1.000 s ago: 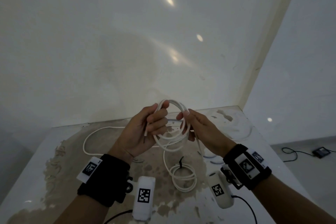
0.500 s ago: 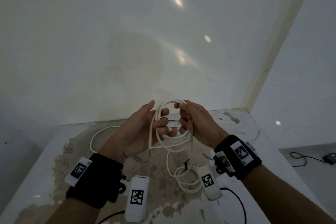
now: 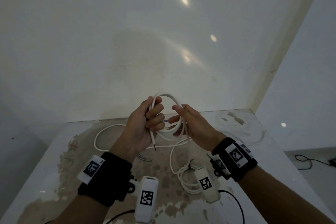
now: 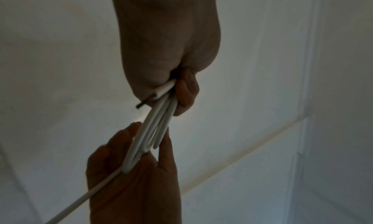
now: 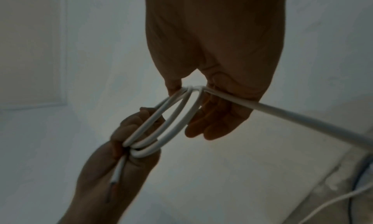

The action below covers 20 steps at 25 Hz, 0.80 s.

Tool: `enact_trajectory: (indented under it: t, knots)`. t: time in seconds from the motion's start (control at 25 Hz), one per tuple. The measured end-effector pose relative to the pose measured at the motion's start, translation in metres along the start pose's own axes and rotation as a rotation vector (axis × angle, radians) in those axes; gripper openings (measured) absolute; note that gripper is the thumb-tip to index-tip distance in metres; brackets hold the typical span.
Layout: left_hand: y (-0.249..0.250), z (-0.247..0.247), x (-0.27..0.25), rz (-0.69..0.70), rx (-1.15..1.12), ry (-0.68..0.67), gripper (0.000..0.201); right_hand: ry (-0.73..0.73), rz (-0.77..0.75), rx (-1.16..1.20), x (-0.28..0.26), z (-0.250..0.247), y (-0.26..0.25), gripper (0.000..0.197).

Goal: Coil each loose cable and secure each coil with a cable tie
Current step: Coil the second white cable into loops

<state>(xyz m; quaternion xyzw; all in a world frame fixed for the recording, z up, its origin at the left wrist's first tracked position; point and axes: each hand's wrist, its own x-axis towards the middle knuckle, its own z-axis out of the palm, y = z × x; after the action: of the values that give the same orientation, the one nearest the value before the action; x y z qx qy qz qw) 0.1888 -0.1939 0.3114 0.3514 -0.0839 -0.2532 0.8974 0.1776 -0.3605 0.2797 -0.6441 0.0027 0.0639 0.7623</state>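
I hold a white cable coil (image 3: 168,95) up above the table (image 3: 72,169). My left hand (image 3: 145,123) grips its left side with curled fingers, and the cable's bare end (image 3: 153,141) hangs below that fist. My right hand (image 3: 185,122) is at the coil's right side with straight fingers, the loops lying between thumb and fingers. In the left wrist view the coil (image 4: 155,128) runs from my left hand's fingers (image 4: 186,91) to my right hand (image 4: 137,179). In the right wrist view the loops (image 5: 171,120) cross my right hand (image 5: 212,51) and the tail runs off right.
The uncoiled length of the cable (image 3: 96,140) loops over the table's left half. A coiled white cable (image 3: 181,178) with a black tie (image 3: 190,163) lies near the front, by my right wrist. A black cord (image 3: 305,162) lies on the floor to the right.
My right hand let go of the coil's top, straightened its fingers and moved to the coil's right side. The left hand keeps its grip and the coil stands a little higher.
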Motion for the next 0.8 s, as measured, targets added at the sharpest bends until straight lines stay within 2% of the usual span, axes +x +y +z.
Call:
enact_trajectory:
  t: [0.08, 0.16, 0.24, 0.32, 0.4, 0.48, 0.6, 0.68, 0.8]
  knots:
    - [-0.01, 0.0, 0.004, -0.008, -0.017, 0.04, 0.032, 0.058, 0.013, 0.254, 0.0, 0.005, 0.0, 0.014]
    - [-0.022, 0.001, 0.005, -0.04, 0.03, 0.101, 0.033, 0.164, 0.016, 0.427, 0.004, 0.005, -0.001, 0.022]
    - [-0.027, 0.001, 0.005, -0.08, 0.103, 0.132, 0.034, 0.225, 0.021, 0.451, 0.008, 0.002, -0.001, 0.027]
    - [-0.025, 0.002, 0.004, -0.127, 0.135, 0.115, 0.033, 0.249, 0.037, 0.446, 0.009, -0.003, 0.002, 0.022]
    - [-0.023, 0.004, 0.003, -0.134, 0.075, 0.077, 0.032, 0.241, 0.037, 0.438, 0.009, -0.006, 0.005, 0.016]
    - [-0.023, 0.007, 0.004, -0.103, -0.034, 0.074, 0.033, 0.225, -0.041, 0.336, 0.007, -0.006, 0.006, 0.015]
    - [-0.014, 0.008, 0.006, 0.003, -0.082, 0.1, 0.028, 0.189, -0.206, -0.075, 0.005, -0.013, 0.01, 0.034]
    - [0.009, 0.0, 0.006, 0.126, -0.06, 0.135, 0.022, 0.105, -0.171, -0.23, 0.002, -0.028, 0.018, 0.036]
    - [0.053, -0.023, 0.003, 0.299, 0.003, 0.203, 0.02, -0.002, -0.101, -0.469, -0.008, -0.057, 0.033, 0.022]
